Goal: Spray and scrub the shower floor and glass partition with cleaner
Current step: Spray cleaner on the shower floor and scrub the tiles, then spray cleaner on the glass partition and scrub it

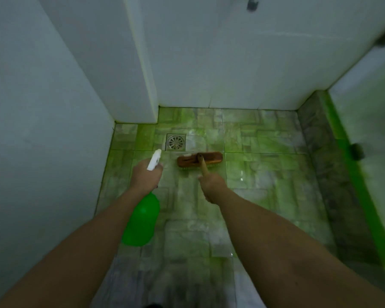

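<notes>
My left hand [145, 175] grips a green spray bottle [142, 221] by its neck, with the white nozzle [154, 160] pointing forward over the floor. A wooden handle runs down from my right hand [211, 185], which is closed around it, to a brown scrub brush [200, 160]. The brush head rests bristles-down on the wet tiled shower floor [253, 170], just in front of the square metal drain [175, 142]. The glass partition [373, 134] stands along the right side, with a green-lit strip at its base.
White tiled walls close the stall on the left and at the back, and a white column juts out at the back left corner. A dark stone kerb [329, 174] runs under the glass. A small dark fitting [357, 151] sits on the partition.
</notes>
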